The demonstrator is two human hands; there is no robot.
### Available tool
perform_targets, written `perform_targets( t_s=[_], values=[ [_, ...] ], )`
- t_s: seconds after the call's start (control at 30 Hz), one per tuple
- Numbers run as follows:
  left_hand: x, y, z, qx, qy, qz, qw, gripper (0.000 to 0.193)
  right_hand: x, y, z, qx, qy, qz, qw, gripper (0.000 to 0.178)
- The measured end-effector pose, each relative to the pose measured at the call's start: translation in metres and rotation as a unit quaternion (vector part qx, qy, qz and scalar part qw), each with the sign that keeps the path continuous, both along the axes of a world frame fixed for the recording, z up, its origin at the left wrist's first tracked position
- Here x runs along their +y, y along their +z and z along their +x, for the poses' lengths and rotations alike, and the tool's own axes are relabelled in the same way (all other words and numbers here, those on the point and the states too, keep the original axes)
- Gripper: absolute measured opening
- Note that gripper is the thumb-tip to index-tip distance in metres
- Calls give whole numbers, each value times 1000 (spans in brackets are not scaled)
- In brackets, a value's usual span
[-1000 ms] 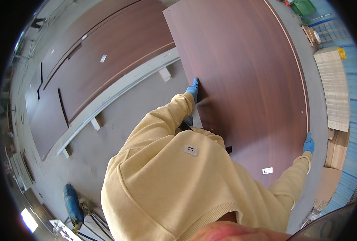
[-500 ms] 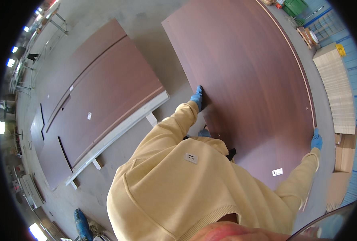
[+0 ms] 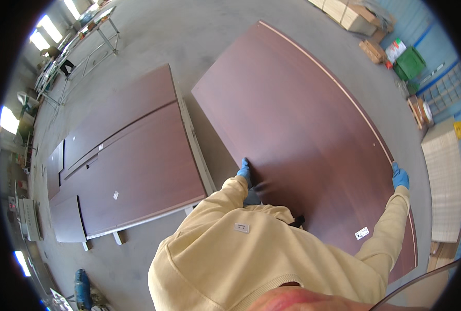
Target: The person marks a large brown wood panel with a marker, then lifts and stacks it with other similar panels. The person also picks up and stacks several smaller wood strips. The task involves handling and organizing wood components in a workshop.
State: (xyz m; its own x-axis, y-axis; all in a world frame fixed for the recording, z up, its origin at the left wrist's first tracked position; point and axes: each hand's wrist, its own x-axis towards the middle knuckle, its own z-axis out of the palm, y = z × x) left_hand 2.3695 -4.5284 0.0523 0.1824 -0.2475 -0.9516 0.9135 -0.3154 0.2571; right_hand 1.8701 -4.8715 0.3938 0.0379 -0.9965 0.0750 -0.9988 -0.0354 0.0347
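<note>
A large dark reddish-brown wood panel [image 3: 292,124] is held in front of me, reaching far ahead and back past my right side. My left hand [image 3: 245,172], in a blue glove, grips its left edge near my waist. On the opposite edge, which shows a pale strip, my blue-gloved right hand [image 3: 400,176] is closed around the board. The fingers under the panel are hidden on both sides. A small white label [image 3: 362,233] sticks to the panel's surface near my right forearm.
To the left, several similar brown panels [image 3: 142,160] lie on a low pale support. A metal-frame table [image 3: 98,39] stands far left, with a person [image 3: 65,65] beside it. Along the right wall are a stack of pale boards [image 3: 445,181], a green bin [image 3: 409,63] and cartons.
My view has tilted up, showing more floor ahead and the panel's whole far end. The panel has swung slightly relative to the stack at left, still held by both hands.
</note>
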Motion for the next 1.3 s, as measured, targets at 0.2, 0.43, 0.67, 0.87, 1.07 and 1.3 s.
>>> perform_targets(
  t_s=[0.2,0.43,0.67,0.87,1.07,1.3],
  values=[
    [-88,-28,163,5,111,-51,992,111,-168,27,241,-16,98,-26,995,81],
    [-243,12,302,33,171,-112,978,108,-360,42,466,-41,177,-23,983,74],
    [-351,6,438,-2,271,-152,951,103,-542,66,740,-53,293,-13,955,73],
    [-377,-17,529,-5,358,-198,913,98,-608,53,965,-20,379,92,921,72],
    [-380,-58,672,-37,456,-302,836,94,-615,82,1208,-69,487,73,867,70],
    [-426,-24,811,-2,519,-385,763,79,-600,104,1459,-16,548,52,835,72]
  ],
)
